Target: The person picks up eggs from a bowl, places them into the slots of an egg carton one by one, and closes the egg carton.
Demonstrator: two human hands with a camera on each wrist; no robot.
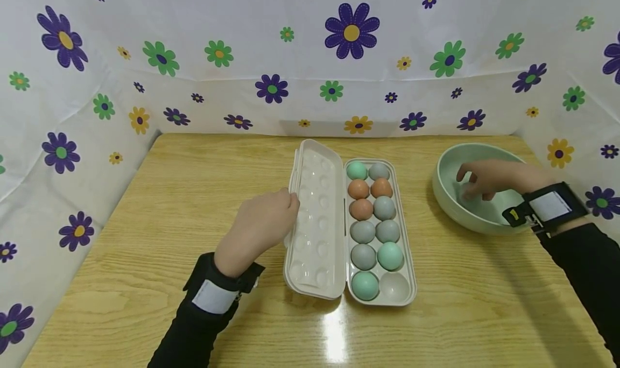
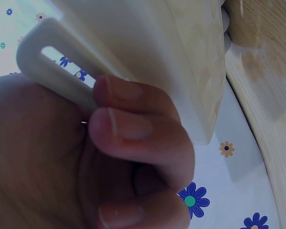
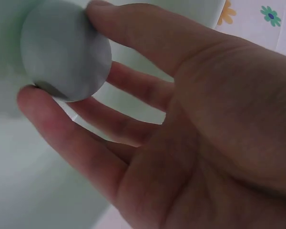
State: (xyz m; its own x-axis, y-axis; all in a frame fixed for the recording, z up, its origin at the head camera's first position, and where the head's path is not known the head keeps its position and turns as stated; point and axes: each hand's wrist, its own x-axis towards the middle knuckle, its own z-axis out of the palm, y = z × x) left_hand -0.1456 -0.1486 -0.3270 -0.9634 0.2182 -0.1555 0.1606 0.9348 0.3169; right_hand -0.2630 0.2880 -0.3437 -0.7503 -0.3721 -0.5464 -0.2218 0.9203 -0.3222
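Note:
A white egg carton (image 1: 404, 282) lies open on the table, its lid (image 1: 310, 239) swung to the left. My left hand (image 1: 263, 220) holds the lid's outer edge; in the left wrist view its fingers (image 2: 133, 129) curl by a looped handle (image 2: 35, 52). Several green, brown and grey eggs (image 1: 363, 231) sit in the carton's cups, and the near right cup (image 1: 394, 287) shows its bare bottom. Inside a pale green bowl (image 1: 448, 206), my right hand (image 1: 494, 177) grips a grey egg (image 3: 66, 50) between thumb and fingers.
The wooden table (image 1: 194, 169) carries the carton in the middle and the bowl at the far right. A white flowered cloth (image 1: 300, 61) rises behind the table and along both sides.

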